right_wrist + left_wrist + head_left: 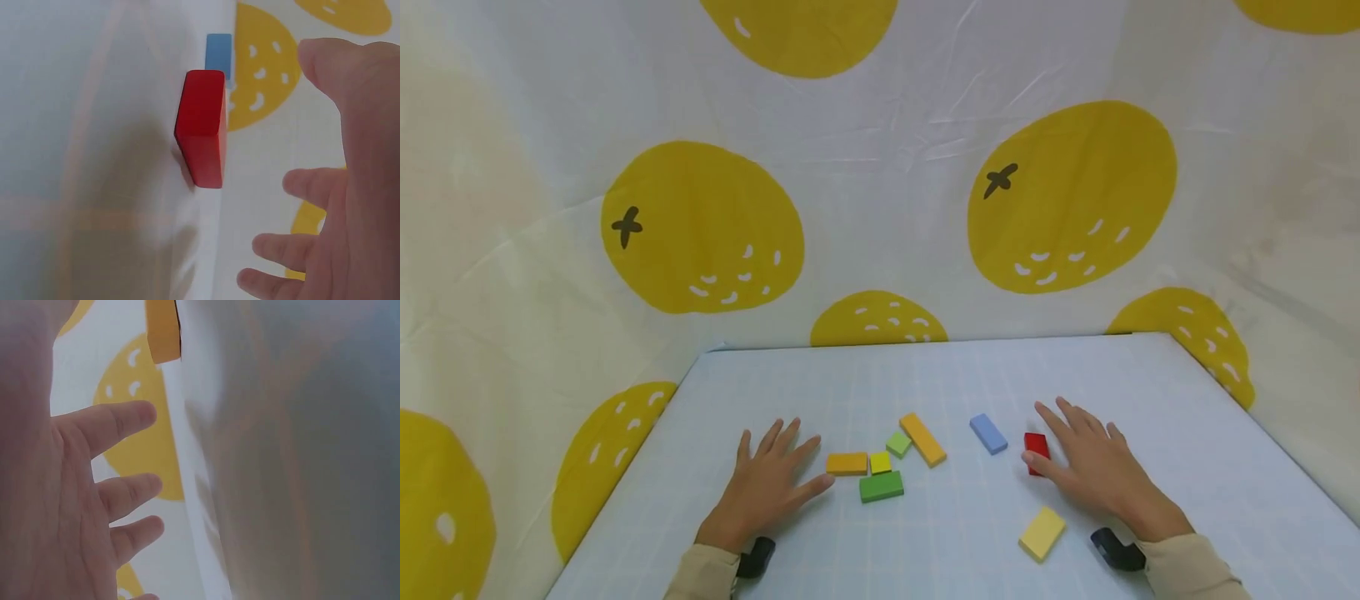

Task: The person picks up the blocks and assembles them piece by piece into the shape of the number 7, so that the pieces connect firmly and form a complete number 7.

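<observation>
My left hand [766, 490] is spread flat-fingered over the left of the table, holding nothing. Nearest to it lies an orange block [847, 464], whose end also shows in the left wrist view [164, 337]. Beside that are a small yellow block [880, 462], a green block [882, 486], a light green block [898, 443] and a longer orange block [923, 439]. On the right, my right hand [1093, 468] hovers with fingers spread. Its thumb covers part of a red block [1035, 442] in the head view; the right wrist view shows a gap between hand and red block [201, 112].
Left of the red block lies a blue block [988, 434]. A pale yellow block [1042, 534] is nearer the front, by the right wrist. The table [925, 375] has a pale checked cover. Behind it hangs a white curtain [880, 208] with yellow fruit prints.
</observation>
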Demonstrator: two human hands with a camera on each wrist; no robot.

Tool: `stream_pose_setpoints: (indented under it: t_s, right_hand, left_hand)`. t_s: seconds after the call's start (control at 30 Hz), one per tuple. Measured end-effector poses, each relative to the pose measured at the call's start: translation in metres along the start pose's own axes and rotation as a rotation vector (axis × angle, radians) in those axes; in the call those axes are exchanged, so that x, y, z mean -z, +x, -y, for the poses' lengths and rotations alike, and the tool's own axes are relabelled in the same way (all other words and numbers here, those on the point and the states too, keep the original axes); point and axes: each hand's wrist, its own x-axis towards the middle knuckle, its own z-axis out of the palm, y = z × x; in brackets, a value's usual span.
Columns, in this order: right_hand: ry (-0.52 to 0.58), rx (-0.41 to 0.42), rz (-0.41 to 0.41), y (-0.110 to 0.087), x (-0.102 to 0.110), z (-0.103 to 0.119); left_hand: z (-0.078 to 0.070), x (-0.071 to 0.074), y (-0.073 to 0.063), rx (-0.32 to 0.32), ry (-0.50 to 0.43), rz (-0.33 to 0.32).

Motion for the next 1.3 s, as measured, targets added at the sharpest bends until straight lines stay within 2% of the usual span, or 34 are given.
stream_pose_setpoints:
  t_s: [0.27, 0.6, 0.73, 0.9, 1.0, 1.13, 1.3]
  right_hand:
    - [0.035, 0.027, 0.024, 0.002, 0.004, -0.004]
    - [0.240, -0.069, 0.098, 0.004, 0.004, -0.001]
    - [0.285, -0.086, 0.078, 0.006, 0.003, -0.001]
    - [0.336, -0.032, 0.008, 0.009, 0.000, -0.005]
    - [0.358, -0.007, -0.005, 0.012, -0.001, -0.006]
    - [0.374, -0.031, 0.034, 0.017, 0.000, -0.003]
    - [0.400, -0.081, 0.092, 0.024, 0.002, 0.002]
  left_hand:
    - [-0.007, -0.002, 0.004, -0.036, -0.030, -0.004]
    - [-0.016, -0.006, 0.011, -0.115, -0.053, -0.065]
    - [-0.018, -0.005, 0.016, -0.141, -0.066, -0.066]
    - [-0.023, -0.001, 0.021, -0.175, -0.106, -0.089]
    - [-0.030, 0.000, 0.024, -0.188, -0.156, -0.089]
    - [-0.038, 0.002, 0.032, -0.197, -0.184, -0.068]
    - [-0.047, 0.001, 0.041, -0.219, -0.159, -0.050]
